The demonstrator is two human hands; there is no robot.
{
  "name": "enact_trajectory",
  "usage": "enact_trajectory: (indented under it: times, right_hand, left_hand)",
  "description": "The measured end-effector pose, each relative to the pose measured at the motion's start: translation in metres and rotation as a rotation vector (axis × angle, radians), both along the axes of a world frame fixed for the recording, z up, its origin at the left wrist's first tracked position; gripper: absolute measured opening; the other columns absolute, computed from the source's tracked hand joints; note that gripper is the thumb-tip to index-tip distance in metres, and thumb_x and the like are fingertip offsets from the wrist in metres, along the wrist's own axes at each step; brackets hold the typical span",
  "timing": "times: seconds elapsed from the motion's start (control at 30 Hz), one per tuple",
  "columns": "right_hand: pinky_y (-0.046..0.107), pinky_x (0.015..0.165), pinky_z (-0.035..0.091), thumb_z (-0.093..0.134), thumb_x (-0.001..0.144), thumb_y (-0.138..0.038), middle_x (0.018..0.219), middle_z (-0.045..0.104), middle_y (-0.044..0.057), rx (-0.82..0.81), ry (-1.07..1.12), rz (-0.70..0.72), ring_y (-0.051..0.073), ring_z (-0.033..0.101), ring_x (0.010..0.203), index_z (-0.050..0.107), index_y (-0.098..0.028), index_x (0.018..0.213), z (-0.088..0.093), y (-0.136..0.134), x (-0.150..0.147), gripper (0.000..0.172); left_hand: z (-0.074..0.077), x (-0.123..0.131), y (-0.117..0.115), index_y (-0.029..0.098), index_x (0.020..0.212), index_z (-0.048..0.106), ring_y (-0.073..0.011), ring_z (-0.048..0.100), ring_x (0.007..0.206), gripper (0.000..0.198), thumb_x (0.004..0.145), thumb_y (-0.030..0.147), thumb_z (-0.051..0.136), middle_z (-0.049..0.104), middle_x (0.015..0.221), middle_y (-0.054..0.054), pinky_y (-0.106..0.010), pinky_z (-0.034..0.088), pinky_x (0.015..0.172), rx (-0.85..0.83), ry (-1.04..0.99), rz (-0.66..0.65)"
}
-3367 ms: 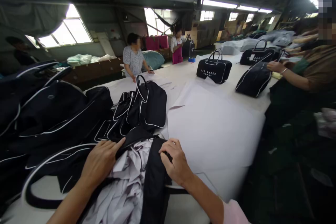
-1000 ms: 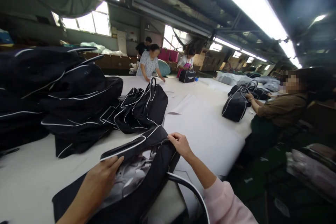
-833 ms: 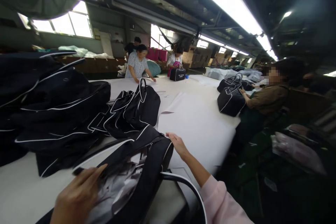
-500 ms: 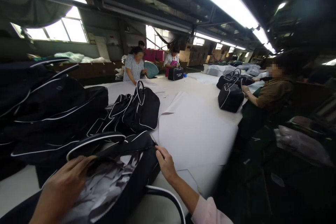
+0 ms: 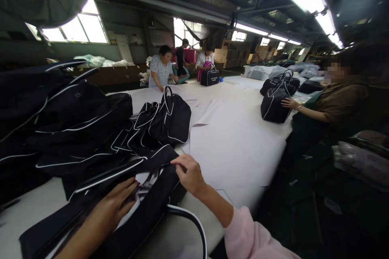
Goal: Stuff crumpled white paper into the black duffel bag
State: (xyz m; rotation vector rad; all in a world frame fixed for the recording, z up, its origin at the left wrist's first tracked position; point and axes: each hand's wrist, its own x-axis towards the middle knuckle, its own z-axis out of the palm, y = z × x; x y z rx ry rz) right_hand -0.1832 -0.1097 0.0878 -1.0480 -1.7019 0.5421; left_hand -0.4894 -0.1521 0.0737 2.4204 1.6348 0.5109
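While right hand [image 5: 190,175] fingers pinch the zip of bag [image 5: 152,206] | left hand [image 5: 117,206] flat, fingers apart, on paper [image 5: 142,179] | step: closing; next needs a steady pull.

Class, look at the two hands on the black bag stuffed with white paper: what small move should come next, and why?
Probably draw the right hand along the bag opening towards the left hand. The right fingers pinch something small at the far end of the opening, likely a zip pull, while the left hand presses down the white paper that shows through the gap.
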Motion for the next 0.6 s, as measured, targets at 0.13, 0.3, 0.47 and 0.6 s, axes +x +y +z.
enact_trajectory:
  times: [0.13,0.3,0.47,0.6]
  right_hand:
    - [0.028,0.095,0.047,0.056,0.084,-0.012,0.101,0.071,0.002,-0.06,-0.14,0.041,0.015,0.062,0.098,0.073,-0.021,0.098,0.016,0.012,-0.026,0.024]
    - [0.027,0.075,0.048,0.065,0.083,-0.034,0.085,0.069,0.001,-0.404,-0.2,0.066,0.015,0.061,0.077,0.07,-0.021,0.107,0.007,0.02,-0.041,0.027]
    - [0.023,0.078,0.048,0.049,0.077,-0.01,0.098,0.067,0.001,-0.176,-0.447,0.238,0.015,0.063,0.089,0.066,-0.021,0.092,0.008,0.009,-0.035,0.025]
    - [0.025,0.077,0.049,0.052,0.081,-0.019,0.105,0.067,0.0,-0.052,-0.571,0.346,0.016,0.063,0.089,0.06,-0.03,0.123,-0.004,0.012,-0.03,0.044]
  left_hand:
    - [0.048,0.047,0.031,0.027,0.12,0.07,-0.026,0.061,0.115,0.04,0.086,0.018,0.051,0.068,0.121,-0.008,-0.041,0.05,0.103,-0.169,0.011,-0.2]
    - [0.055,0.079,0.041,0.024,0.12,0.07,-0.0248,0.061,0.111,0.037,0.086,0.025,0.055,0.07,0.112,-0.008,-0.041,0.043,0.108,-0.549,-0.4,-0.281]
    - [0.016,0.072,0.044,0.023,0.107,0.076,-0.0275,0.066,0.09,0.042,0.074,0.048,0.068,0.073,0.09,-0.004,-0.042,0.05,0.099,-0.912,-0.854,-0.03]
    - [-0.017,0.062,0.067,0.025,0.077,0.079,-0.0362,0.066,0.098,0.049,0.052,0.067,0.072,0.074,0.084,-0.006,-0.044,0.05,0.1,-0.801,-0.847,0.258]
